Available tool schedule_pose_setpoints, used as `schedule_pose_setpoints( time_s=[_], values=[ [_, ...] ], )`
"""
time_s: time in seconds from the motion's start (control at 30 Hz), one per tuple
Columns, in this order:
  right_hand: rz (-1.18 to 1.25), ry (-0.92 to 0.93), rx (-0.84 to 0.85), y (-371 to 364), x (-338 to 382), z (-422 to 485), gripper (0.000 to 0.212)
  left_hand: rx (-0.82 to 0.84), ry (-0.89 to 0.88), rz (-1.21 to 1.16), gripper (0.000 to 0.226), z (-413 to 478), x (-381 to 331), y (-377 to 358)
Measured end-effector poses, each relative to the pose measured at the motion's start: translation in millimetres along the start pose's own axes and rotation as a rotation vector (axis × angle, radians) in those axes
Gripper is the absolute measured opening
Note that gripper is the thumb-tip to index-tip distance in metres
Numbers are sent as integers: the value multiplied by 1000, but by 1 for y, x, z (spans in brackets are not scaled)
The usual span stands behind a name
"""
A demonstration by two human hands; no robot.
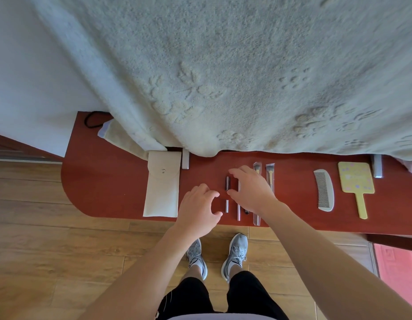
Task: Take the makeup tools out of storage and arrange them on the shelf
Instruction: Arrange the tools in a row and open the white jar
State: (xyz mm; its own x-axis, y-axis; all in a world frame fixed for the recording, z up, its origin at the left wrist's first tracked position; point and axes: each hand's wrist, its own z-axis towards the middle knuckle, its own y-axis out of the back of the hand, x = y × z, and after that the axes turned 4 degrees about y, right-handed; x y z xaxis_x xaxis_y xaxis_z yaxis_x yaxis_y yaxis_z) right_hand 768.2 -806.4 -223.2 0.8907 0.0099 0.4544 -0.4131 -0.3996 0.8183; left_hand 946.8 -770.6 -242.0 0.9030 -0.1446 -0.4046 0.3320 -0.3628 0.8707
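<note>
Red-brown shelf, pale things laid on it

On your red-brown shelf (108, 181) the pouch (162, 185) at the left is cream, the comb (324, 190) off-white, and the hand mirror (356, 179) at the right yellow with small lilac and pink spots. The blanket (223, 65) beyond is pale grey-green with raised cream flowers.

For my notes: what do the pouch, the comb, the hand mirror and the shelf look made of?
The pouch: cream fabric, matte, with a metal-looking snap on the flap.
The comb: pale, smooth, probably plastic.
The hand mirror: yellow back and handle, likely plastic, with a printed pattern.
The shelf: reddish-brown wood or laminate, smooth, slight sheen.
</note>
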Motion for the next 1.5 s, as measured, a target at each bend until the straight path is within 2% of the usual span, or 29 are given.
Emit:
schedule_pose_setpoints(
  time_s=[0.6, 0.87, 1.07, 1.27, 1.5],
  values=[
    [67, 7, -45, -7, 60, 2, 58, -63, 133, -123, 52, -23, 67, 46],
    [97, -31, -31, -19, 82, 4, 58, -99, 292, -127, 45, -24, 108, 58],
    [26, -73, 35, -29, 87, 1, 62, -103, 437, -213, 57, -14, 121, 59],
    [-44, -83, 105, -45, 88, -2, 67, -78, 437, -310, 63, -6, 122, 60],
    [-90, -74, 97, -54, 86, -4, 69, -56, 442, -484, 61, -5, 126, 60]
  ],
)
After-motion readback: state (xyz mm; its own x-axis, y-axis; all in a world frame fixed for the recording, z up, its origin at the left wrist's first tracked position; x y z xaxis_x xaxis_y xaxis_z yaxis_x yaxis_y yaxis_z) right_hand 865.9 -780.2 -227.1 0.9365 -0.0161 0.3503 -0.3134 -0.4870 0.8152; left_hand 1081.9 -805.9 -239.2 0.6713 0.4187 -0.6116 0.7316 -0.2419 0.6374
